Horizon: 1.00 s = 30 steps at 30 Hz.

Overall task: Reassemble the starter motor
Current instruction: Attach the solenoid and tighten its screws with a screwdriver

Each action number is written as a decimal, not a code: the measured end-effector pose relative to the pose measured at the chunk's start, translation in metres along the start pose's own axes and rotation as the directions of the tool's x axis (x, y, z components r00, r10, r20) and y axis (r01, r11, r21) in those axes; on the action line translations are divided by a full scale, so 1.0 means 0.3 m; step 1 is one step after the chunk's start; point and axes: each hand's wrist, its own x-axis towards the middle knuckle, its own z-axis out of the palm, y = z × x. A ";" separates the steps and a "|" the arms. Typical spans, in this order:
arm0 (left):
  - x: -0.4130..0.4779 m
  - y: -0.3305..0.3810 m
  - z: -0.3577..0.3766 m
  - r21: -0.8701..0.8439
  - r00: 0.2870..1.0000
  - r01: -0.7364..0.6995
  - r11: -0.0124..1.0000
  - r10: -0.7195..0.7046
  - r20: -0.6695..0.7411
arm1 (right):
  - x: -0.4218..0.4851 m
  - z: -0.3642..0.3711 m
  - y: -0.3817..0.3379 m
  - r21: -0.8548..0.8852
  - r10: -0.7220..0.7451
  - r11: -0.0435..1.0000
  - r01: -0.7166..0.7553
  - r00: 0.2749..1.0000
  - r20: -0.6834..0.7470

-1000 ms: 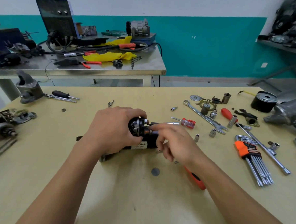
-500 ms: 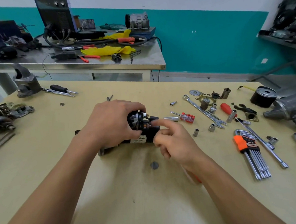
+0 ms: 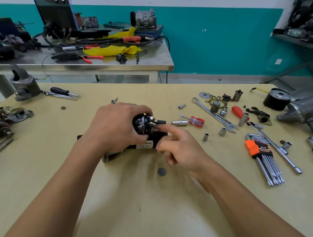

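The black starter motor [image 3: 143, 126] lies on its side in the middle of the wooden table [image 3: 120, 210], its terminal end with brass studs facing right. My left hand [image 3: 116, 127] wraps over its top and grips it. My right hand [image 3: 179, 149] sits just to the right, index finger stretched out and touching a stud on the terminal end, the other fingers loosely curled with nothing seen in them. Most of the motor's body is hidden under my left hand.
Right of the motor lie a silver socket [image 3: 179, 122], a small red screwdriver [image 3: 195, 120], a combination wrench [image 3: 215, 115], loose sockets, an orange hex key set [image 3: 263, 156] and a T-handle. A grey housing [image 3: 304, 110] sits far right, a metal nose housing [image 3: 24, 83] far left.
My right hand has uncurled from the motor's end and now points its index finger at the terminal stud. My left hand keeps its grip. The orange-handled tool under my right forearm is hidden now.
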 end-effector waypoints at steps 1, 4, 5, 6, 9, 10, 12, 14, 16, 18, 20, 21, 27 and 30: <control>0.000 -0.001 0.000 -0.004 1.000 -0.005 1.000 0.005 -0.001 | 0.001 0.000 -0.001 0.043 -0.005 0.999 0.005 1.000 0.005; 0.001 -0.002 0.001 0.003 1.000 -0.010 1.000 0.010 0.000 | -0.010 0.007 0.000 -0.054 0.047 0.998 -0.042 0.993 0.105; 0.001 -0.002 0.001 0.005 1.000 -0.011 1.000 0.011 -0.003 | -0.010 0.009 0.002 -0.063 0.054 0.997 -0.049 0.995 0.089; 0.001 -0.002 0.001 0.003 1.000 -0.011 1.000 0.011 -0.006 | -0.007 0.009 0.003 -0.037 0.043 0.998 -0.042 0.998 0.046; 0.000 0.000 0.000 -0.007 1.000 -0.014 1.000 0.014 -0.008 | 0.000 0.005 -0.001 0.107 -0.019 0.994 0.020 1.000 -0.008; 0.000 0.000 0.000 -0.005 1.000 -0.013 1.000 0.013 -0.008 | 0.000 0.007 -0.003 0.091 -0.016 0.996 0.016 1.000 0.004; 0.001 0.001 0.001 0.001 1.000 -0.010 1.000 0.010 -0.011 | -0.001 0.011 -0.006 -0.020 0.028 0.999 -0.027 0.999 0.019; 0.002 0.000 0.001 0.002 1.000 -0.015 1.000 0.015 -0.016 | 0.006 0.017 -0.002 -0.055 0.032 0.998 -0.034 0.999 -0.033; 0.000 -0.001 0.001 0.001 1.000 -0.020 1.000 0.020 -0.022 | 0.015 0.025 -0.004 0.006 -0.037 0.999 0.038 0.994 -0.099; -0.001 -0.002 0.004 0.001 0.999 -0.030 1.000 0.030 -0.024 | 0.024 0.038 -0.004 -0.023 -0.098 0.995 0.096 0.988 -0.120; -0.001 -0.003 0.004 0.006 0.999 -0.041 0.999 0.041 -0.022 | 0.037 0.052 0.002 -0.113 -0.135 0.986 0.122 0.984 -0.120; -0.001 -0.003 0.003 0.008 0.999 -0.042 0.999 0.042 -0.022 | 0.045 0.055 0.005 -0.162 -0.140 0.980 0.119 0.983 -0.123; 0.001 0.004 0.001 0.023 1.000 -0.023 0.999 0.023 -0.017 | 0.078 0.078 -0.002 -0.371 -0.092 0.928 0.034 0.986 -0.139; 0.002 0.009 0.002 0.057 1.000 -0.027 0.998 0.028 -0.010 | 0.084 0.085 -0.013 -0.429 -0.082 0.903 0.010 0.985 -0.150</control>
